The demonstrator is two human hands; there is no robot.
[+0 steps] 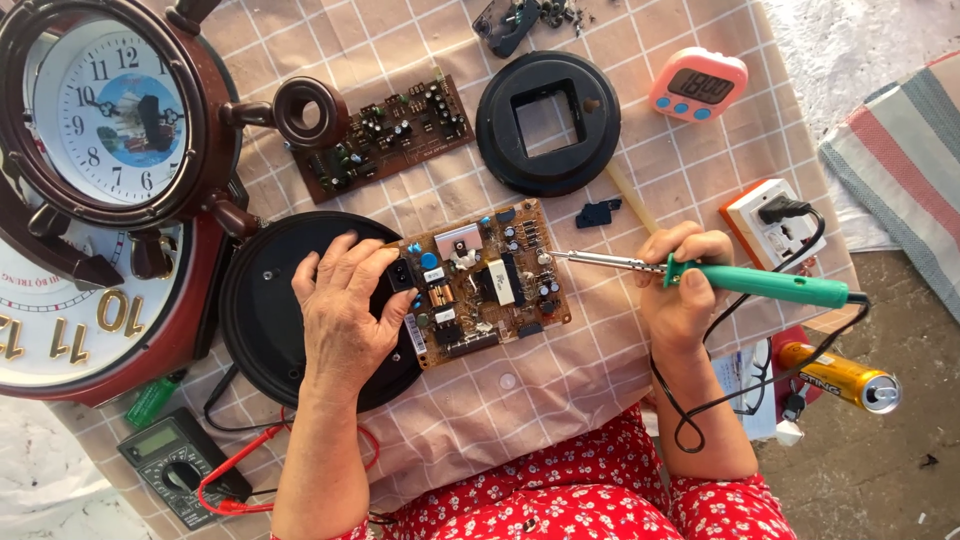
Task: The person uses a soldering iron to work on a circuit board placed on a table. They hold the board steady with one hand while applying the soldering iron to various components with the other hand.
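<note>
Left hand: your left hand [345, 305] lies palm-down, fingers spread, pressing the 9 o'clock edge of the circuit board [480, 280]; it steadies the board, not closed around anything.
Right hand: your right hand [680, 285] is clenched, pen-style, on the soldering iron [745, 283] at the front of its green handle.
Board, place: it sits at the centre of the checked cloth [560, 390], its 9 o'clock end overlapping the black round disc [270, 310].
Board, handling: likely light, stiff and fragile; the parts on top look easy to bend. Hold it by the bare edges and corners.
Board, axis: long axis runs roughly 8 to 2 o'clock, component side up.
Iron, handling: likely light and rigid, with a hot metal shaft; keep to the green grip. The black cord trails off toward 4 o'clock.
Iron, axis: long axis runs 3 to 9 o'clock; the tip points to 9, touching or just above the board's 3 o'clock edge, I cannot tell which.
Farther off: second board [385, 135] at 11 o'clock, black ring with square hole [547, 122] at 12, pink timer [697, 85] at 1.
</note>
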